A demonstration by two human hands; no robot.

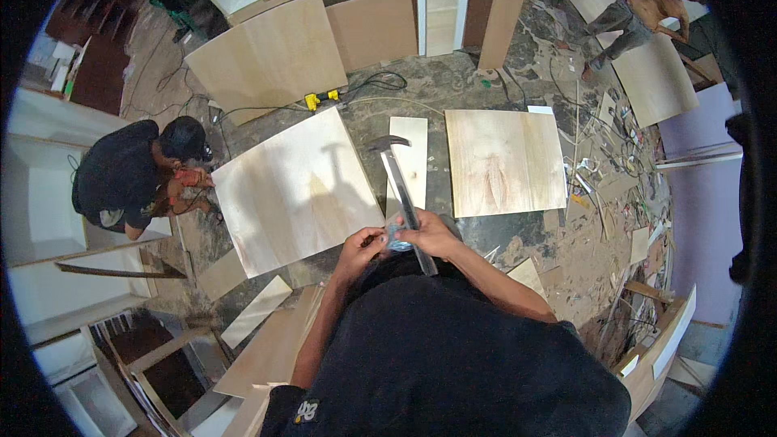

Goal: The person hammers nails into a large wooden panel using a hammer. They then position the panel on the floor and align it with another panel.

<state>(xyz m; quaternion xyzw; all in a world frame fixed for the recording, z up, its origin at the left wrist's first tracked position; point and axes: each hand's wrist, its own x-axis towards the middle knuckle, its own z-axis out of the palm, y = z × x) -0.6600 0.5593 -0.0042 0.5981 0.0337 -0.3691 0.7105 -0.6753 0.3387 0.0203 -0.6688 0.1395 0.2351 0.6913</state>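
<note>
My right hand is closed around the handle of a claw hammer, which points away from me with its dark metal head at the far end. The same hand also has a small clear, bluish plastic bag at its fingers, in front of my body. What the bag contains is too small to tell. My left hand is closed, its fingertips pinched at the bag's left edge. Beyond my hands lie a large pale wooden panel on the left, a narrow board, and a squarish panel on the right.
At the left a crouching person holds a red power tool beside the large panel's edge. A yellow power tool with a cord lies farther off. Another person is at the far right. Scraps and cables litter the floor.
</note>
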